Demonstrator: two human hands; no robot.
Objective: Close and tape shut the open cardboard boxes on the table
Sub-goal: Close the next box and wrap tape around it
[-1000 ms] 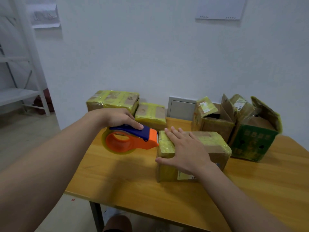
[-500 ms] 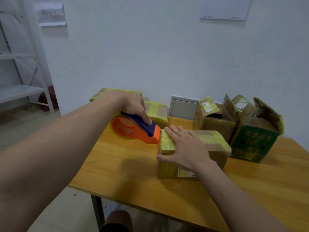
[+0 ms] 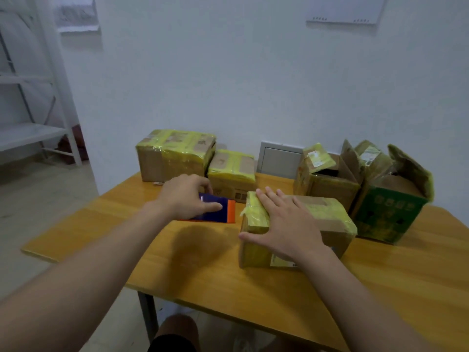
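Observation:
A closed cardboard box [image 3: 327, 219] wrapped in yellow tape lies in the middle of the wooden table [image 3: 203, 262]. My right hand [image 3: 284, 222] lies flat on its top, fingers spread. My left hand [image 3: 187, 196] grips the blue and orange tape dispenser [image 3: 220, 210], low over the table just left of the box and clear of it. At the back right stand two boxes with raised flaps: a brown one [image 3: 327, 181] and a green one [image 3: 390, 212].
Two taped boxes, a large one [image 3: 175, 156] and a smaller one [image 3: 232, 171], stand at the back left against the white wall. A grey panel [image 3: 279, 161] leans behind them. A white shelf rack [image 3: 33, 123] stands off to the left beyond the table edge.
My left hand has pulled the tape dispenser away from the box's left end and lowered it toward the table. My right hand stays on the box.

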